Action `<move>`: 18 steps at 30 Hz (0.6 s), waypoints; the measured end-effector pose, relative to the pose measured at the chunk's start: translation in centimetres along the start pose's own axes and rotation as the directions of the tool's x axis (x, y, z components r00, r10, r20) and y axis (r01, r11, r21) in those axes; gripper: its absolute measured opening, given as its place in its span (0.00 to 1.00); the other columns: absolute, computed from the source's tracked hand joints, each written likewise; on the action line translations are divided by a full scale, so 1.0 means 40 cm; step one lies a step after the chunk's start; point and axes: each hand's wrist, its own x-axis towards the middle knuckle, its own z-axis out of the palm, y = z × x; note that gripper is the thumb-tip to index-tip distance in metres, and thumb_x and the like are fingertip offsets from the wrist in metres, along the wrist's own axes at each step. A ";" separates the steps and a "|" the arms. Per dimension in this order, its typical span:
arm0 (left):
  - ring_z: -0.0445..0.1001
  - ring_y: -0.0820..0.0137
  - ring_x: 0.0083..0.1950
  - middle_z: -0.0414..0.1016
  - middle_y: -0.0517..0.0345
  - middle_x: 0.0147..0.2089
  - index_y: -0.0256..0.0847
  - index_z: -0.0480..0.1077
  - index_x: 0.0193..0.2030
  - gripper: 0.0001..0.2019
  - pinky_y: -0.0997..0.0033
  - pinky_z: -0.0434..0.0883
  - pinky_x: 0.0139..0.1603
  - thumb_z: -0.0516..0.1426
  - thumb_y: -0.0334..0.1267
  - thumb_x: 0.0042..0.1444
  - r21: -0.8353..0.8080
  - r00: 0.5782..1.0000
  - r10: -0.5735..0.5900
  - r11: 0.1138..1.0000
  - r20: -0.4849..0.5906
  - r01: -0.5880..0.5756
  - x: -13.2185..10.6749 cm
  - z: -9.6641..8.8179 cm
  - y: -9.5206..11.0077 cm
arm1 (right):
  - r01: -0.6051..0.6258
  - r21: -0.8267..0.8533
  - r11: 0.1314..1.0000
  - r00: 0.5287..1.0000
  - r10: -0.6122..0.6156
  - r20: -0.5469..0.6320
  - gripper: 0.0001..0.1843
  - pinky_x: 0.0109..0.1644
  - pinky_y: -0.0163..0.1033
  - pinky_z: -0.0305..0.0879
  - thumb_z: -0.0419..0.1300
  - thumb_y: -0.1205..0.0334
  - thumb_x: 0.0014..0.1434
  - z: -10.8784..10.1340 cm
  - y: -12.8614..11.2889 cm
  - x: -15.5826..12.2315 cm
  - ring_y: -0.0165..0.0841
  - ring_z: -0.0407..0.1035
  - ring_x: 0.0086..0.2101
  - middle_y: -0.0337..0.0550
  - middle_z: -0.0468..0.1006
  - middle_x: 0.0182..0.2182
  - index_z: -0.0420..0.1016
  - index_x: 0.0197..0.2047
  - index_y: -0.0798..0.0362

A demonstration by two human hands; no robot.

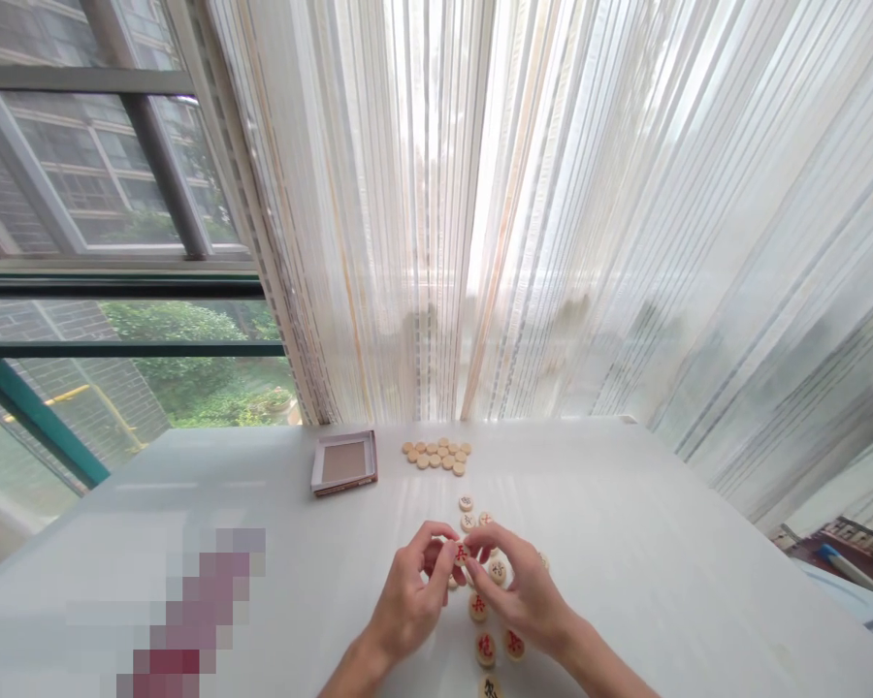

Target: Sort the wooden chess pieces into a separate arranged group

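Note:
Between my two hands is a round Chinese chess piece [461, 554] with a red character facing up. My left hand [416, 582] pinches it from the left, and my right hand [513, 582] has its fingers closed at its right side. Below the hands lie more pieces with red characters, among them one chess piece [478, 608] and another chess piece [485, 649]. A piece with a black character [490, 687] is cut by the bottom edge. Beyond the fingers sits another black-lettered piece [467, 504]. Some pieces are partly hidden behind my hands.
A group of blank-looking round pieces [436, 456] lies at the far side of the white table [611, 523]. Left of it stands a shallow open box [344, 463]. A striped curtain [436, 213] hangs behind the table. A pixelated patch [196, 611] covers the left foreground.

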 end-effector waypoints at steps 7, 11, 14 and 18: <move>0.73 0.70 0.32 0.75 0.55 0.34 0.41 0.67 0.51 0.14 0.77 0.69 0.28 0.56 0.47 0.66 0.010 0.997 0.068 0.998 0.021 -0.068 -0.002 0.000 -0.009 | -0.009 0.038 0.999 1.000 0.010 -0.016 0.06 0.44 0.40 0.71 0.57 0.63 0.66 -0.006 0.004 0.005 0.34 0.73 0.36 0.43 0.79 0.38 0.72 0.46 0.50; 0.72 0.71 0.31 0.75 0.56 0.33 0.41 0.67 0.51 0.12 0.77 0.68 0.28 0.56 0.45 0.66 0.039 0.997 0.065 0.997 0.032 -0.066 -0.001 -0.002 -0.014 | -0.024 0.038 0.999 1.000 0.024 -0.007 0.05 0.44 0.40 0.71 0.57 0.63 0.66 -0.004 0.012 0.000 0.34 0.73 0.36 0.42 0.79 0.37 0.72 0.45 0.50; 0.72 0.71 0.31 0.76 0.56 0.33 0.41 0.67 0.50 0.12 0.78 0.68 0.28 0.56 0.45 0.66 0.043 0.998 0.058 0.997 0.039 -0.060 0.000 -0.004 -0.011 | -0.030 0.020 0.999 1.000 0.030 -0.009 0.05 0.44 0.40 0.71 0.58 0.63 0.66 -0.003 0.016 -0.002 0.35 0.73 0.36 0.42 0.79 0.37 0.72 0.45 0.50; 0.73 0.70 0.32 0.77 0.55 0.33 0.41 0.67 0.48 0.12 0.77 0.69 0.29 0.54 0.47 0.67 0.022 0.998 0.037 0.999 0.041 -0.038 0.001 -0.004 -0.001 | -0.027 0.001 1.000 1.000 0.027 -0.003 0.06 0.45 0.40 0.70 0.58 0.63 0.65 -0.004 0.014 -0.003 0.35 0.73 0.36 0.42 0.80 0.37 0.72 0.46 0.49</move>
